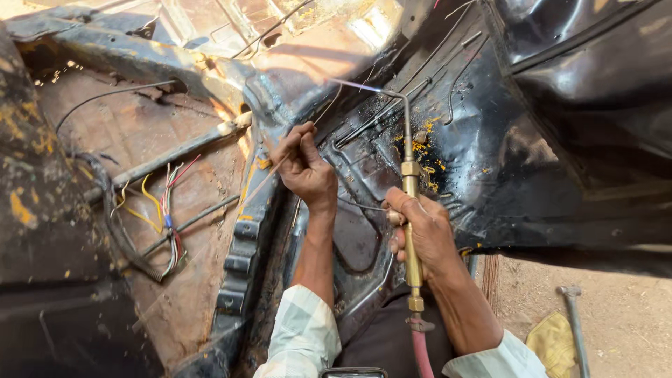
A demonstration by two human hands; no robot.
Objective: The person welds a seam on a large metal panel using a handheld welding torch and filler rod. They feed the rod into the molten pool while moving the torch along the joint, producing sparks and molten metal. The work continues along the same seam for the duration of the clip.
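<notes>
Right hand [423,234] clenched around rigid brass torch [411,210], best gripped mid-handle, away from flame; left hand [306,168] pinching thin, light, springy filler rod [269,173].

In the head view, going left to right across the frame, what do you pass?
Bundle of coloured wires → left hand pinching a thin filler rod → right hand gripping the brass torch → black sheet-metal panel → yellow cloth on the ground → grey metal rod.

Harsh sunlight from above blows out the top edge, glares on black metal, leaving deep shadows lower left.
</notes>
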